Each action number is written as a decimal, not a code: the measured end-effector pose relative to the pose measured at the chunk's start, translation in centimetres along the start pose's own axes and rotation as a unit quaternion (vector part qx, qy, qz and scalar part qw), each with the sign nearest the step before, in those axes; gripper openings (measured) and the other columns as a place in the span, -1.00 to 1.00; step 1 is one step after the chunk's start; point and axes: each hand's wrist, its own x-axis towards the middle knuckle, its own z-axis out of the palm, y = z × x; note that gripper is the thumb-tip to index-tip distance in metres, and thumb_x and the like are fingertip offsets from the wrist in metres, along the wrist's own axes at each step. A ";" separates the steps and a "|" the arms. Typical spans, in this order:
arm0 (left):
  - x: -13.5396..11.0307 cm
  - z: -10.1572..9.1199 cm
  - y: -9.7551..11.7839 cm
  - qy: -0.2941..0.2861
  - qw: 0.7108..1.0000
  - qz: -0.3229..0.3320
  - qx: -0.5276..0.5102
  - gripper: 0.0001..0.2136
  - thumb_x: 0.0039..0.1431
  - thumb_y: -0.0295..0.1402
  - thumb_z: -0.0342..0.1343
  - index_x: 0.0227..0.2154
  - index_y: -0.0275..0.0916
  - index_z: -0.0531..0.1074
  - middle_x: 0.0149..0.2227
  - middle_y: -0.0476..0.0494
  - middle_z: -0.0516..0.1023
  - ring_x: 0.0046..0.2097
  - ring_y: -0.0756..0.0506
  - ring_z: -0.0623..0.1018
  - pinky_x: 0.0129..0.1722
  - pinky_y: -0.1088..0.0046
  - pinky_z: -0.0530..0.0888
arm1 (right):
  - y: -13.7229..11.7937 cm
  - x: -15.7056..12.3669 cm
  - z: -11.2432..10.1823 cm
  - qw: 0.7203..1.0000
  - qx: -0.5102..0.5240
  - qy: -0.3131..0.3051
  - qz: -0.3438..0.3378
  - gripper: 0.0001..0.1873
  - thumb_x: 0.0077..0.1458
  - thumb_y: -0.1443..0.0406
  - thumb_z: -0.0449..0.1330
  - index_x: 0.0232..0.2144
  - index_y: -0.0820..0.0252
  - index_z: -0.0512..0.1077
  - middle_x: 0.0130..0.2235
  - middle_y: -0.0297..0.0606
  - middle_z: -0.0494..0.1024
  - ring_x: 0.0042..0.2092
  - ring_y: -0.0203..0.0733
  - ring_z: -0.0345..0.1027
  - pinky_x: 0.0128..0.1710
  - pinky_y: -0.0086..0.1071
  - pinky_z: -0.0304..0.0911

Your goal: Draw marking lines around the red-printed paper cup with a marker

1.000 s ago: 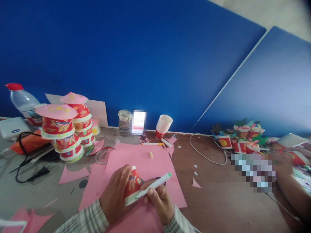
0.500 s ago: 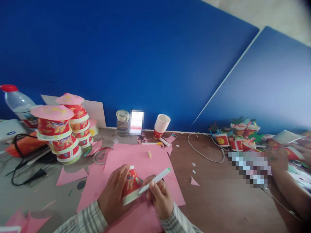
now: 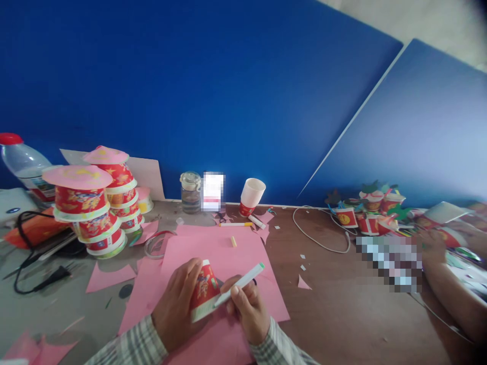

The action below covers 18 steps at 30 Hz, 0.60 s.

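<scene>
My left hand (image 3: 178, 296) is closed around a red printed paper cup (image 3: 204, 290), which lies tilted with its pale rim toward me. In my right hand (image 3: 247, 306) is a white marker pen (image 3: 243, 281) with a green end pointing up and away. Its tip meets the cup near the pale rim band, where some light green shows. Both hands are over a large sheet of pink paper (image 3: 216, 248). A small yellowish pen cap (image 3: 233, 242) lies on that sheet.
Stacked red paper cups (image 3: 99, 223) with pink paper tops stand at the left, by a bottle (image 3: 26, 167). Behind are a lidded glass jar (image 3: 190, 195) and a white cup (image 3: 252, 193). Paper scraps and a cable (image 3: 321, 247) lie rightward, near another person's arm (image 3: 456, 289).
The marker's tip has shifted very slightly along the cup's rim band. Both hands keep their hold. The whole view has moved a little.
</scene>
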 end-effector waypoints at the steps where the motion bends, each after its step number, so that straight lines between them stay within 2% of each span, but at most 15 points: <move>1: 0.0 0.0 0.0 0.001 1.000 0.001 0.001 -0.11 -0.33 -0.03 0.15 0.04 -0.27 -0.17 -0.05 -0.31 0.20 -0.04 -0.26 0.24 -0.13 0.18 0.34 | 0.0 0.0 0.0 1.000 0.001 0.000 0.002 -0.65 -0.09 0.05 0.14 -0.50 0.23 0.48 -0.76 -0.44 0.29 -0.74 -0.39 0.04 -0.74 -0.59 -0.05; 13: 0.0 0.0 0.0 -0.001 1.000 -0.006 -0.010 -0.13 -0.32 -0.03 0.14 0.04 -0.23 -0.16 -0.03 -0.28 0.20 -0.03 -0.28 0.24 -0.14 0.14 0.34 | -0.3 -0.1 0.0 1.000 -0.017 -0.011 -0.008 -0.67 -0.08 0.07 0.13 -0.50 0.24 0.47 -0.74 -0.42 0.31 -0.72 -0.35 0.09 -0.72 -0.55 -0.01; 18: 0.1 -0.1 0.2 0.004 1.000 -0.016 -0.010 -0.15 -0.31 -0.05 0.15 0.03 -0.25 -0.13 -0.05 -0.29 0.22 -0.04 -0.27 0.25 -0.13 0.18 0.35 | 0.6 0.2 -0.1 0.999 0.013 0.049 0.006 -0.65 -0.10 0.05 0.15 -0.52 0.24 0.46 -0.78 -0.45 0.29 -0.77 -0.40 0.01 -0.80 -0.58 -0.07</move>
